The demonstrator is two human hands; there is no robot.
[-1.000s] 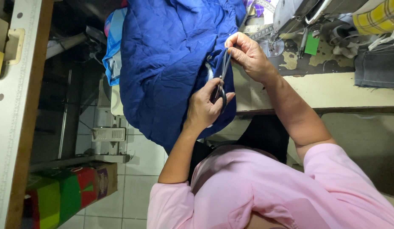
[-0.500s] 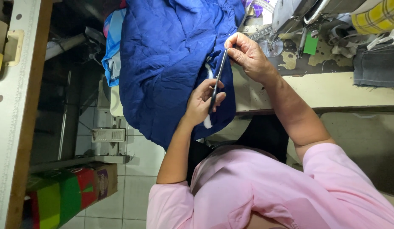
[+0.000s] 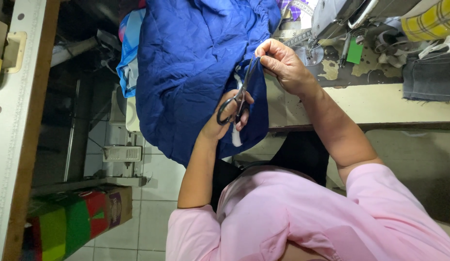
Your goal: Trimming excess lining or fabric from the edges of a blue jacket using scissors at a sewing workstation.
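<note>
A large blue quilted garment [image 3: 191, 67] hangs from the sewing table's edge over my lap. My left hand [image 3: 220, 123] is shut on black-handled scissors [image 3: 237, 104], fingers through the loops. The blades point up toward my right hand [image 3: 283, 65]. My right hand pinches a fold of the blue garment's edge, just at the scissor tips. A small white strip [image 3: 236, 139] shows on the cloth below my left hand.
A sewing machine [image 3: 341, 14] stands on the worn beige table [image 3: 380, 104] at the top right, with grey fabric [image 3: 430, 77] and yellow plaid cloth [image 3: 428, 19] beside it. A white table [image 3: 14, 145] runs along the left. A colourful box [image 3: 75, 217] sits on the tiled floor.
My left hand has turned the scissors so the handles show and the blades reach up to the pinched fold. My right hand has kept its grip on the cloth.
</note>
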